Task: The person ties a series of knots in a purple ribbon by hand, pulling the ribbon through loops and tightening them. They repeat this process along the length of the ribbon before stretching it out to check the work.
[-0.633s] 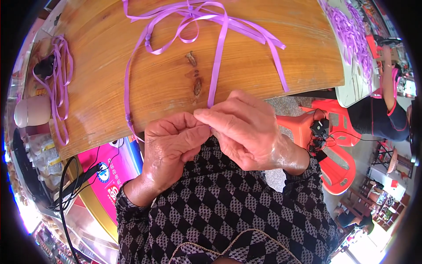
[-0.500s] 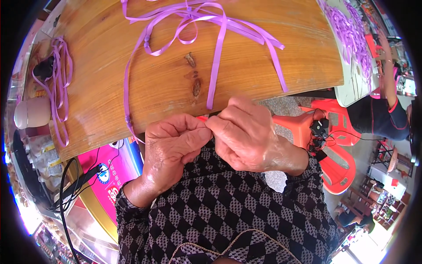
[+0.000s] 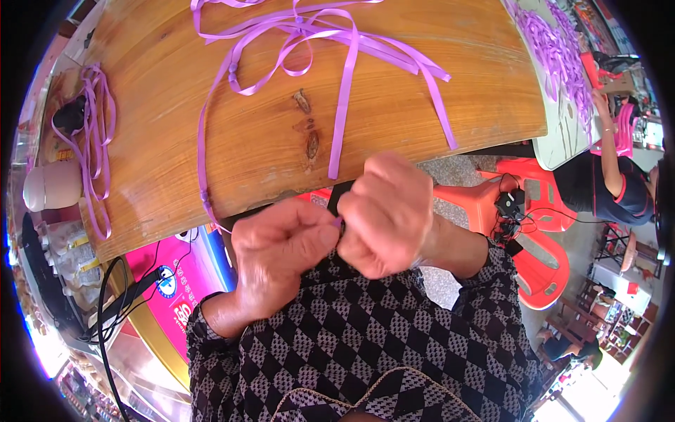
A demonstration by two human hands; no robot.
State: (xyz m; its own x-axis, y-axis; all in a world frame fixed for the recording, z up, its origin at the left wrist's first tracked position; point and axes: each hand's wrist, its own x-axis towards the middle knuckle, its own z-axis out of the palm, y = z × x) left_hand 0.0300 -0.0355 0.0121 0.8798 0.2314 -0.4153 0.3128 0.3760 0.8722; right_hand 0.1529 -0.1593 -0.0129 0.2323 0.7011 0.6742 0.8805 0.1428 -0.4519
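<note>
Just in front of the table's near edge, my left hand (image 3: 281,246) is closed, thumb against bent forefinger, on a purple ribbon (image 3: 202,158). This ribbon runs down the table past a small knot and over the edge behind that hand. A tiny purple bit of it (image 3: 337,221) shows between my two hands. My right hand (image 3: 387,218) is curled into a fist at that bit, its fingertips hidden from view. Looped and crossing purple ribbons (image 3: 344,105) lie on the wooden table (image 3: 267,141) beyond, some with knots.
More ribbons (image 3: 98,141) hang at the left by a pale rounded object (image 3: 53,186). A purple ribbon heap (image 3: 555,49) covers a white table (image 3: 562,144) at right. Red plastic stools (image 3: 538,271) stand below it. A co-worker (image 3: 598,186) reaches toward the heap. Black cables (image 3: 105,330) hang lower left.
My right fist has turned slightly and a purple bit now shows between my hands. The table has shifted slightly in view. The co-worker's arm at the right has changed position.
</note>
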